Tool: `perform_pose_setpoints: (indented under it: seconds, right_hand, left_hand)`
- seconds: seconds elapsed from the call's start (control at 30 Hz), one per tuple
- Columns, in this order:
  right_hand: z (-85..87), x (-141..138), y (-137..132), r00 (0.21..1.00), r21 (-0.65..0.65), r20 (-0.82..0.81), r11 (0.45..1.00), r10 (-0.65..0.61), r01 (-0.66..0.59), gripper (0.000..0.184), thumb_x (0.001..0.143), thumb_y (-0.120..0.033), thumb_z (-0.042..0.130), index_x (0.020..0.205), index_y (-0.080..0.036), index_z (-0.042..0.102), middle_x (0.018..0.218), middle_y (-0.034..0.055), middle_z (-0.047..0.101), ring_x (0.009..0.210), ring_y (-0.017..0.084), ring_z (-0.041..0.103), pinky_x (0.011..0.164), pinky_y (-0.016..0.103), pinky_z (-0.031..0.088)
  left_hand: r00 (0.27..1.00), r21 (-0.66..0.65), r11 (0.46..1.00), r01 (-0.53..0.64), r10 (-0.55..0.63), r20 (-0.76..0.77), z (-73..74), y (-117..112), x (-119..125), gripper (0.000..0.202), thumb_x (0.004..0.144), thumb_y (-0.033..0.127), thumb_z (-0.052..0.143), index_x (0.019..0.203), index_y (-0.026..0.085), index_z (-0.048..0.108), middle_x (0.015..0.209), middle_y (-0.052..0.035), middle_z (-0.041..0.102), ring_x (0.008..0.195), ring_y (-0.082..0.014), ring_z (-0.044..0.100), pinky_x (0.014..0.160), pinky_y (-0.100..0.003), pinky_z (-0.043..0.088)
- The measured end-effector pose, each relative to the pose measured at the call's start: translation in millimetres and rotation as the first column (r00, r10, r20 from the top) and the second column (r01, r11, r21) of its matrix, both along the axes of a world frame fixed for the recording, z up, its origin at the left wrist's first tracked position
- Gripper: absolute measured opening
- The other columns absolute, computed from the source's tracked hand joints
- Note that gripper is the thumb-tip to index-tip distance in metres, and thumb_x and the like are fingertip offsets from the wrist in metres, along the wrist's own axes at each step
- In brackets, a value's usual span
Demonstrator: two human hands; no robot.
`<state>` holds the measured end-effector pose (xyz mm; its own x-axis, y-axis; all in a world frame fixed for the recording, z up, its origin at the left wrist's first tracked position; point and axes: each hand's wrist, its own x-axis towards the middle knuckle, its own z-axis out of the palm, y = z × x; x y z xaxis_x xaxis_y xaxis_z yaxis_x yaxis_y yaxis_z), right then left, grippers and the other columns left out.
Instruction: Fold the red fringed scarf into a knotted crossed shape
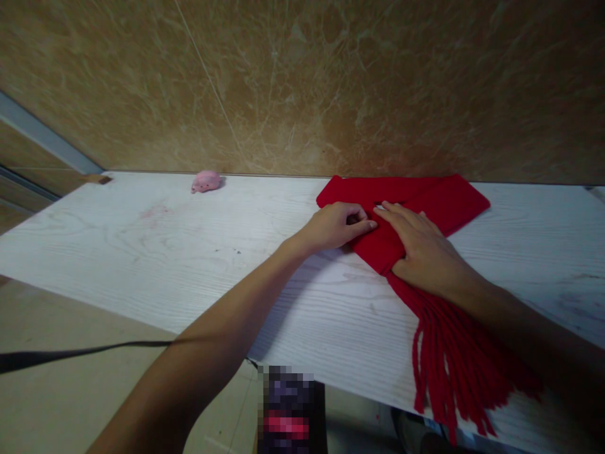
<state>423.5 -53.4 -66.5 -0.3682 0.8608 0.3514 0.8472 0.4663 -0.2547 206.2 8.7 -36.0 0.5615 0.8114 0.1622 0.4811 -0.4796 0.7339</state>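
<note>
A red scarf lies folded on the white wood-grain table, looped at the back with two bends near the wall. Its fringe spreads toward the front right and hangs past the edge. My left hand rests at the scarf's left side, fingers curled and thumb against the cloth; the fingertips seem to grip the fabric. My right hand lies flat across the scarf where the parts cross, fingers stretched out and pressing down. Part of the crossing is hidden under this hand.
A small pink animal figure stands at the back left by the brown marbled wall. A small brown block sits at the far left corner. A black strap runs in from the left. Below the front edge is a pixelated patch.
</note>
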Motion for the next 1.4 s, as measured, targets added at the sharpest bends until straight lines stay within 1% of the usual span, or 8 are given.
perform_pose_setpoints:
  seconds: [0.17,0.33,0.5,0.8,1.0,1.2,1.4]
  right_hand:
    - [0.1,0.7,0.6,1.0,-0.007,-0.002,1.0,-0.006,0.006,0.088,0.077,-0.021,0.062,0.165,-0.019,0.05,0.17,0.0158,0.049,0.156,0.042,0.047,0.128,0.072,0.037]
    - [1.3,0.7,1.4,1.0,-0.023,0.015,1.0,-0.004,0.004,0.088,0.077,-0.023,0.064,0.165,-0.02,0.05,0.17,0.0158,0.049,0.157,0.042,0.046,0.128,0.072,0.037]
    - [1.0,0.8,1.4,1.0,-0.016,0.021,1.0,-0.006,0.006,0.087,0.078,-0.023,0.063,0.164,-0.017,0.05,0.17,0.017,0.049,0.156,0.042,0.047,0.127,0.072,0.038]
    - [0.8,0.6,0.9,1.0,-0.012,0.008,1.0,-0.006,0.006,0.087,0.077,-0.023,0.063,0.163,-0.02,0.051,0.17,0.0162,0.05,0.156,0.041,0.047,0.127,0.072,0.037]
    - [-3.1,1.9,0.9,1.0,0.014,0.003,1.0,0.008,-0.008,0.092,0.076,-0.021,0.063,0.166,-0.023,0.048,0.17,0.0149,0.05,0.157,0.042,0.046,0.127,0.073,0.036]
    - [-2.9,-1.3,0.0,1.0,0.025,0.02,0.999,-0.021,0.021,0.088,0.075,-0.021,0.062,0.162,-0.021,0.052,0.169,0.0159,0.051,0.154,0.041,0.05,0.126,0.072,0.04]
    - [-2.4,0.8,1.2,1.0,0.024,0.011,1.0,0.006,-0.006,0.091,0.074,-0.021,0.061,0.164,-0.021,0.051,0.169,0.0158,0.051,0.155,0.041,0.05,0.125,0.073,0.04]
  left_hand:
    - [1.0,0.005,1.0,-0.006,0.006,-0.012,0.3,0.0,0.3,0.03,0.101,0.04,0.068,0.079,0.018,0.065,0.08,-0.0004,0.069,0.076,-0.0148,0.057,0.068,-0.027,0.037]
    - [1.0,0.0,1.0,-0.001,0.001,-0.016,-0.9,1.3,0.6,0.028,0.101,0.039,0.069,0.081,0.018,0.067,0.079,0.0002,0.069,0.074,-0.0147,0.056,0.07,-0.027,0.038]
    - [1.0,-0.002,1.0,0.004,-0.004,0.001,-1.5,1.1,0.5,0.028,0.101,0.037,0.069,0.081,0.018,0.067,0.078,0.001,0.067,0.073,-0.0144,0.055,0.069,-0.028,0.037]
    - [1.0,-0.004,1.0,0.008,-0.008,0.003,-0.7,0.1,0.2,0.028,0.101,0.038,0.069,0.081,0.019,0.066,0.08,-0.0001,0.069,0.075,-0.0149,0.056,0.07,-0.028,0.038]
    - [1.0,-0.01,1.0,0.0,0.0,0.001,0.2,-0.9,0.1,0.031,0.1,0.04,0.069,0.078,0.019,0.065,0.077,0.0003,0.067,0.074,-0.0148,0.056,0.067,-0.027,0.037]
    - [1.0,-0.022,1.0,0.006,-0.006,0.007,0.7,-0.5,0.0,0.033,0.101,0.041,0.069,0.078,0.019,0.064,0.076,0.0009,0.066,0.072,-0.0144,0.055,0.066,-0.027,0.036]
    - [1.0,-0.029,1.0,-0.001,0.001,0.015,1.6,-0.2,-0.4,0.032,0.101,0.038,0.069,0.075,0.019,0.063,0.076,0.001,0.065,0.073,-0.0143,0.054,0.067,-0.027,0.036]
